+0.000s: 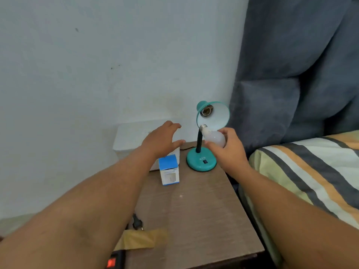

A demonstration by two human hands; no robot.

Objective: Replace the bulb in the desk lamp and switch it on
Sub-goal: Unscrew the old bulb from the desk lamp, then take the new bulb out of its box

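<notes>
A teal desk lamp [202, 162] stands at the back of a wooden bedside table [198, 214]. Its shade [215, 115] tilts toward me and the socket [206, 111] inside holds no bulb. My right hand [227, 150] grips a white bulb [214, 139] just below the shade's rim, its metal screw base pointing up and left toward the shade. My left hand [163, 139] hovers open with fingers spread, to the left of the lamp's black neck, holding nothing. A black rocker switch [205, 162] sits on the lamp's round base.
A small blue-and-white bulb box [169, 170] stands upright left of the lamp base. A white box [132, 140] sits behind it against the wall. A black plug [137, 223] and a power strip with a lit red switch [112, 262] lie at the table's left. A striped bed [310, 171] borders the right.
</notes>
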